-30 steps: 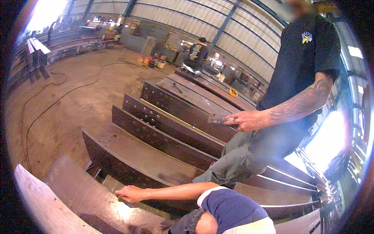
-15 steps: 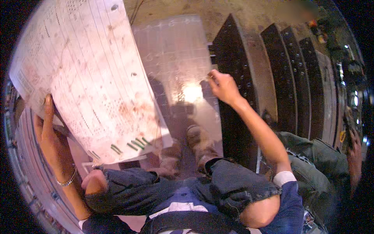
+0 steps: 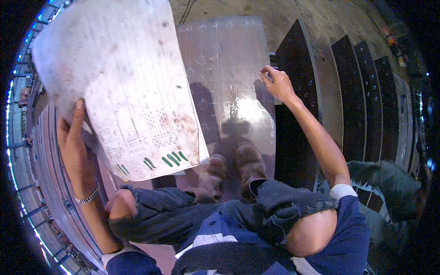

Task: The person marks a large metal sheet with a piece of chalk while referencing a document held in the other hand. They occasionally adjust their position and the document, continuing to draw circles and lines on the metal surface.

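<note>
My left hand [image 3: 75,137], with a chain bracelet at the wrist, grips a stack of large drawing sheets [image 3: 133,91] by the left edge. The paper is white, smudged with brown, and bears green marker strokes near its lower edge. In front of me lies a flat grey metal plate [image 3: 229,55] with thin lines and circles drawn on it. My right hand [image 3: 277,83] is over the plate's right edge, its fingertips pinched together. Whatever they may hold is too small to make out. The sheets hide the plate's left part.
My boots [image 3: 250,162] stand on the near part of the plate. Several dark metal beams with holes [image 3: 298,64] run along the right. A person in dark green trousers [image 3: 389,188] is close by at the lower right. Long metal pieces [image 3: 48,151] lie at the left.
The view has shifted, so most things appear farther right. The sheets tilt differently and their upper left part is blurred by motion. My right hand stays pinched by the plate's edge.
</note>
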A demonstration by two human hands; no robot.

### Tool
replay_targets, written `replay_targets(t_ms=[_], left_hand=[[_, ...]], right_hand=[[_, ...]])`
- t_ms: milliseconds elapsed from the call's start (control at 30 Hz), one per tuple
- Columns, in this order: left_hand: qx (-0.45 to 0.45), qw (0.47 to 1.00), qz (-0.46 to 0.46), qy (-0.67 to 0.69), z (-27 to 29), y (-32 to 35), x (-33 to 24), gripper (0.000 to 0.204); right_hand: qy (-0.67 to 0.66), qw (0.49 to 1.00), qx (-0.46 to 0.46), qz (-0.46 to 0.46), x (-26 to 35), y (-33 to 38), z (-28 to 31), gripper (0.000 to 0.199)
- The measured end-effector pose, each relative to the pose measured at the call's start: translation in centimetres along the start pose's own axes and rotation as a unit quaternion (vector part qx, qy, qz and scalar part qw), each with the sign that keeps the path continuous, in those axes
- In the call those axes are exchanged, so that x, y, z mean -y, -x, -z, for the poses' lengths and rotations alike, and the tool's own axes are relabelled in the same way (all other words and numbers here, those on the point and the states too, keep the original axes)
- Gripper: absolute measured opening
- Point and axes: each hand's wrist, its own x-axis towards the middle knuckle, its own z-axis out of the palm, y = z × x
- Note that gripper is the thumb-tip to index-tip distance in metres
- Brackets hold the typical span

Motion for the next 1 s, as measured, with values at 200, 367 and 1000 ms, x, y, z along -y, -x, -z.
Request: replay_targets(t_ms=[200, 367, 1000], left_hand=[[0.033, 0.998, 0.021, -0.055, -0.1, -2.4, 2.8, 0.035], [0.071, 0.996, 0.003, -0.059, -0.2, -3.8, 3.9, 0.034], [0.070, 0.996, 0.007, -0.057, -0.3, -4.3, 5.1, 0.034]], right_hand=[[-0.014, 0.999, 0.025, -0.024, 2.1, -0.8, -1.1, 0.021], [-0.017, 1.000, 0.024, -0.010, 2.1, -0.8, -2.2, 0.021], [-0.019, 0.998, 0.044, -0.030, 1.6, -0.8, -2.7, 0.023]])
